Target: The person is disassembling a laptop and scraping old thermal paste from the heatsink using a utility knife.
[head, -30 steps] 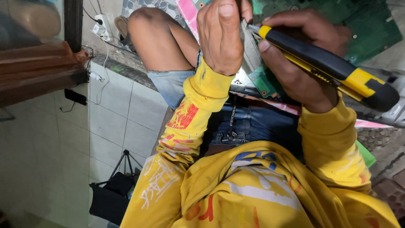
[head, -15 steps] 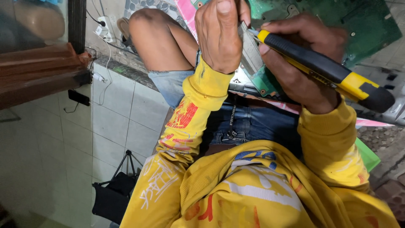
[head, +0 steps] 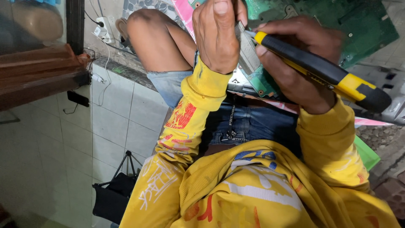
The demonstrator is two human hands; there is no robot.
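Mid-cut on the board. My right hand (head: 295,80) is wrapped tight around the knife (head: 320,71) — black grip, yellow ends — with the tip down at the edge of a small green board (head: 263,84) sitting on my lap. A metal piece (head: 247,52) stands off that board right where the tip meets it; I can't see the blade edge itself, it's hidden between my hands.

My left hand (head: 217,36) is curled shut over the top of that metal piece, thumb up, pinning it and the board against my thigh. What the fingers grip underneath I can't tell.

A bigger green board (head: 337,25) lies beyond, past my hands, with a grey metal tray (head: 388,90) to the right.

Step as I read it: prying or slicing the metal piece free at its seam. Next move wants short, controlled pressure, tip kept angled away from the left hand — those fingers are just beside the blade, and a slip goes straight into them.
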